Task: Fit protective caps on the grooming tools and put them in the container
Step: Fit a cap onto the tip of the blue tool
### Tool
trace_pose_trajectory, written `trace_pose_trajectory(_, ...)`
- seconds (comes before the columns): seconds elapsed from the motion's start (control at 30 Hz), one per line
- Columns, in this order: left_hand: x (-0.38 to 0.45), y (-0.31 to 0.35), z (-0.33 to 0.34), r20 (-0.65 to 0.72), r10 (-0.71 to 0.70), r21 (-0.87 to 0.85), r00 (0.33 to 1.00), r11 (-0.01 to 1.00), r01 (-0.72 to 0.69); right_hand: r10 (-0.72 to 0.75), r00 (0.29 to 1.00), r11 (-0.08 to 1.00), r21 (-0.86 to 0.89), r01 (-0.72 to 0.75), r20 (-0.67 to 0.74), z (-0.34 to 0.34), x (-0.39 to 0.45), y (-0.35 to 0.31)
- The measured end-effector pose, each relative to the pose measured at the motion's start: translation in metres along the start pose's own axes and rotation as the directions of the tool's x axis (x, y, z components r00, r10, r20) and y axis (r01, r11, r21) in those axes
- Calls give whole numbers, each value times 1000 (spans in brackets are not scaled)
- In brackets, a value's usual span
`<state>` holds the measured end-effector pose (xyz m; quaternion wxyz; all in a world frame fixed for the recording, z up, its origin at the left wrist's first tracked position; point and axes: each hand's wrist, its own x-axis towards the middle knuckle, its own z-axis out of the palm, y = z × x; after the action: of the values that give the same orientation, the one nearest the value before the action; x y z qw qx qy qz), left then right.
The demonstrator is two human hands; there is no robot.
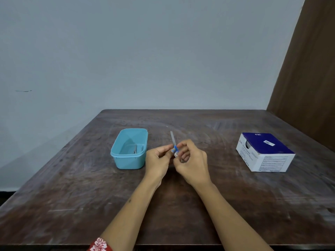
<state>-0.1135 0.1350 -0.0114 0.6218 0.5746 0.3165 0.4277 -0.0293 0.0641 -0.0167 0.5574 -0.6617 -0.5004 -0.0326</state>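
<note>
- A scrap of red sleeve with a white flower print (100, 245) sits at the very bottom edge, on the left arm, and both bare forearms run up from there over the dark wooden table (72, 205)
- The left hand (157, 161) and right hand (192, 163) meet above the middle of the table, knuckles almost touching, fingers curled in
- Between them is a slim grooming tool (173, 139), its thin grey metal shaft slanting up and away from the fingers, tip pointing toward the far wall
- At the shaft's base is a small blue piece (175, 149) with something pale just under it (a cap, I would say, though it is too small to tell for sure)
- The left thumb and forefinger pinch the tool from the left; the right fingertips pinch at the blue piece from the right, the other right fingers loosely folded below
- Just left of the left hand stands the light blue plastic container (129, 158), open at the top, with a few thin dark metal items (136, 149) lying in its bottom
- Well to the right, apart from the hands, rests a white cardboard box with a dark blue top (265, 152), fine print on its sides
- Behind the table is a plain pale grey-blue wall (145, 51), and a brown panel (311, 69) rises at the right
</note>
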Motion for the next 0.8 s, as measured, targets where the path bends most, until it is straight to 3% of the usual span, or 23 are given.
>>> trace_pose_trajectory(0.17, -1, 2, 0, 32, -40, -61, 999, 997, 41, -83, 995, 994, -77, 79, -50, -2, 0, -4)
trace_pose_trajectory(0.37, -2, 3, -1, -4, -20, -64, 1000, 998, 20, -24, 999, 993, -116, 29, 48, -3, -1, -7)
trace_pose_trajectory(0.53, -4, 4, 0, 36, -27, -40, 999, 999, 28, -59, 997, 995, -80, 55, -54, -3, 0, -6)
trace_pose_trajectory(0.7, -2, 5, -1, -30, 0, -92, 1000, 996, -3, -118, 991, 988, -108, 111, -62, 0, 0, -5)
trace_pose_trajectory(0.8, -3, 3, -1, 17, 5, -61, 1000, 998, -4, -146, 985, 984, -117, 134, -94, -1, 1, -5)
